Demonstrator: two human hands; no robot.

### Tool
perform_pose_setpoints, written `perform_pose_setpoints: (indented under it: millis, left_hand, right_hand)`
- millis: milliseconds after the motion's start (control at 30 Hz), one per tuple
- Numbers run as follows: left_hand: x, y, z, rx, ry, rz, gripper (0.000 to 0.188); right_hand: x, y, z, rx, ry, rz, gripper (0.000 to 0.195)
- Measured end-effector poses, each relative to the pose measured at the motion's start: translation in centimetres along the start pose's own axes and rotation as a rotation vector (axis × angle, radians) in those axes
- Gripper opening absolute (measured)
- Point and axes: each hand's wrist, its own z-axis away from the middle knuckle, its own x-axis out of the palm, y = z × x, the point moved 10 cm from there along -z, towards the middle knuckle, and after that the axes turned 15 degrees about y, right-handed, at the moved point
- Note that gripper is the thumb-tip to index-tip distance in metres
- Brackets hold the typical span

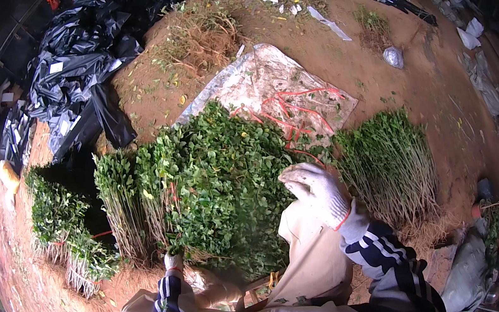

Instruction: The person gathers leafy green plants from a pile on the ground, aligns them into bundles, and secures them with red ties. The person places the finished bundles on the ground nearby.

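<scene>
My right hand (pixel 316 190), in a white knit glove with a red-edged cuff, hovers above my raised knee, its curved fingers pointing left. Nothing shows between those fingers and the thumb. Beside it spreads a broad mass of leafy green seedlings (pixel 227 177). At the near edge of that mass, my gloved left hand (pixel 174 262) touches the plants low down; leaves cover its fingers, so its grip is hidden. Just left of this hand stand upright bundles of seedlings (pixel 127 206) with bare stems and roots at the bottom.
Another seedling bundle (pixel 387 161) leans at the right. Red ties (pixel 285 108) lie on a dirty plastic sheet (pixel 299 77) ahead. Black plastic sheeting (pixel 86 56) is heaped at left, near loose rooted plants (pixel 204 34). Smaller tied bundles (pixel 71 236) stand at lower left.
</scene>
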Motion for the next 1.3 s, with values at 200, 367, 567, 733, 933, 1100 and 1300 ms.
perform_pose_setpoints:
  millis: [200, 367, 567, 733, 933, 1100, 1300]
  left_hand:
    - [-5.3, -0.2, -1.9, 0.305, 0.467, -0.441, 0.043]
    - [-6.8, 5.5, -3.6, 0.435, 0.634, -0.617, 0.046]
    - [-4.6, 6.0, -7.3, 0.226, 0.506, -0.873, 0.076]
    - [-4.9, 2.4, -11.6, -0.052, 0.363, -0.601, 0.089]
    - [-6.7, 5.0, -8.6, 0.154, 0.384, 0.449, 0.037]
    - [-5.4, 12.6, 1.9, 0.261, 0.37, 0.865, 0.044]
    - [-0.4, 23.0, 10.1, 0.223, 0.114, 0.962, 0.036]
  right_hand:
    - [11.1, 1.2, 1.5, -0.27, -0.377, 0.188, 0.017]
    - [11.9, 1.2, 0.3, -0.003, -0.378, 0.322, 0.014]
    - [13.8, 2.5, 0.2, 0.024, -0.43, 0.412, 0.017]
    - [14.3, 2.4, -0.1, 0.054, -0.447, 0.419, 0.016]
    - [14.3, 2.2, 0.4, 0.079, -0.438, 0.353, 0.015]
    - [13.8, 1.1, 0.6, -0.015, -0.399, 0.311, 0.015]
    - [16.1, -2.8, 1.3, 0.101, -0.434, 0.038, 0.045]
